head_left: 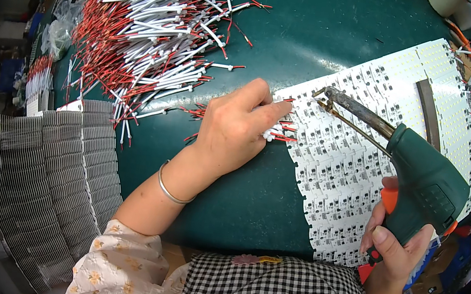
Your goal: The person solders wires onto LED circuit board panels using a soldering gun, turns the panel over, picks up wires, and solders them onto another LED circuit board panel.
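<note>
My left hand [230, 122] is closed in a pinch on several short white wires [277, 135] with red ends. Their ends lie at the left edge of a white circuit board panel [333, 183] covered with small dark parts. Fingers of my right hand [397, 247] wrap round the handle of a green soldering gun [428, 179] with an orange trigger. The gun's dark metal tip is above the upper left part of the panel, just right of my left fingertips. Whether the tip touches anything, I cannot tell.
A large heap of white and red wires [149, 31] lies at the upper left of the green table [289, 30]. Stacked grey strip panels [43, 167] stand at the lower left. A dark flat bar [429, 112] rests on the boards. Wires stick out along the boards' right edge.
</note>
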Motion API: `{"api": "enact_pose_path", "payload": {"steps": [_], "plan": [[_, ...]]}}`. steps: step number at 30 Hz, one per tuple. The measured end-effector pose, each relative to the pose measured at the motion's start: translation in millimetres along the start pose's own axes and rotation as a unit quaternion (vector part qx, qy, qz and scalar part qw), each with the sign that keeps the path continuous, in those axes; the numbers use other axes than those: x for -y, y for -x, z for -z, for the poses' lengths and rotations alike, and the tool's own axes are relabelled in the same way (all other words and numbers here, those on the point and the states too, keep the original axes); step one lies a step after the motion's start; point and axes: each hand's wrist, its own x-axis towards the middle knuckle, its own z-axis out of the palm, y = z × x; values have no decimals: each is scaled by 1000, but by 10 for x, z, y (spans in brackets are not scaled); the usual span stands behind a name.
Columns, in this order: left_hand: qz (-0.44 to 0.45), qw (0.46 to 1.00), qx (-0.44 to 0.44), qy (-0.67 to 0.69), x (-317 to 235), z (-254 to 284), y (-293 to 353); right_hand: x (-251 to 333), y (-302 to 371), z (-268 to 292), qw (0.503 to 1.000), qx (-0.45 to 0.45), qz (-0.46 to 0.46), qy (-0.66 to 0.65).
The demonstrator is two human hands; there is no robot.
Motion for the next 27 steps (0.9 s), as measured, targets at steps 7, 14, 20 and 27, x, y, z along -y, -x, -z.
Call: {"api": "enact_pose_path", "payload": {"steps": [7, 14, 20, 27], "plan": [[-12, 1000, -12, 13, -7, -16, -16, -62, 17, 8, 1000, 25, -5, 13], [-11, 1000, -18, 18, -1, -23, 0, -73, 23, -13, 998, 44, -7, 33], [-1, 1000, -5, 15, 11, -27, -1, -96, 38, 19, 996, 48, -28, 65], [-17, 1000, -13, 12, 11, -58, 5, -154, -9, 30, 994, 87, -31, 52]]}}
